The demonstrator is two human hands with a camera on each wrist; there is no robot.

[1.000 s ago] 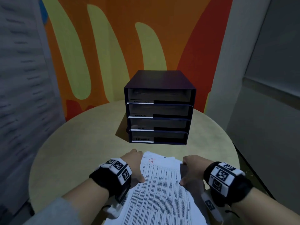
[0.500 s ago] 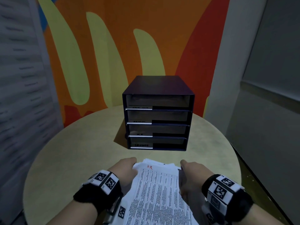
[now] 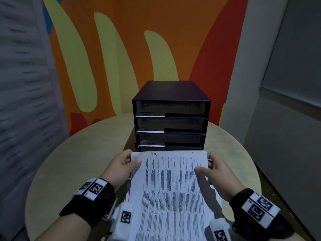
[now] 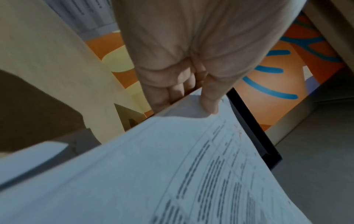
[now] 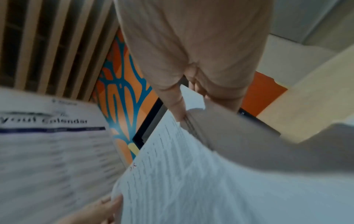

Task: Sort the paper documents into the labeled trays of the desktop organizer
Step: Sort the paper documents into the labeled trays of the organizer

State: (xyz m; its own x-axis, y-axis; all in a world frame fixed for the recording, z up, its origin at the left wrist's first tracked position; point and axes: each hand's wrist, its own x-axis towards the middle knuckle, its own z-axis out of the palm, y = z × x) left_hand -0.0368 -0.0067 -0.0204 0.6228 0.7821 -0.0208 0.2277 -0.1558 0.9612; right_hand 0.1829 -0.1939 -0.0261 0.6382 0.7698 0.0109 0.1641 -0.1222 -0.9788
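I hold one printed sheet [image 3: 172, 188] with "HR" handwritten in red at its top. My left hand [image 3: 132, 160] pinches its left edge near the top, thumb on the printed face. My right hand [image 3: 206, 166] pinches the right edge the same way. The sheet hangs in the air in front of the dark organizer [image 3: 171, 117], and its top edge hides the lowest tray. The trays above show white label strips, too small to read. In the left wrist view the left hand [image 4: 188, 97] grips the sheet [image 4: 172, 174]. In the right wrist view the right hand [image 5: 189, 97] grips the sheet [image 5: 182, 189].
The organizer stands at the back of a round beige table [image 3: 78, 162]. More papers [image 3: 216, 192] lie under the held sheet, among them a calendar page [image 5: 51, 151]. An orange and yellow wall rises behind, with grey walls close on both sides.
Both hands have taken the top sheet off the pile and raised it toward the organizer. Its top edge now covers the lowest tray.
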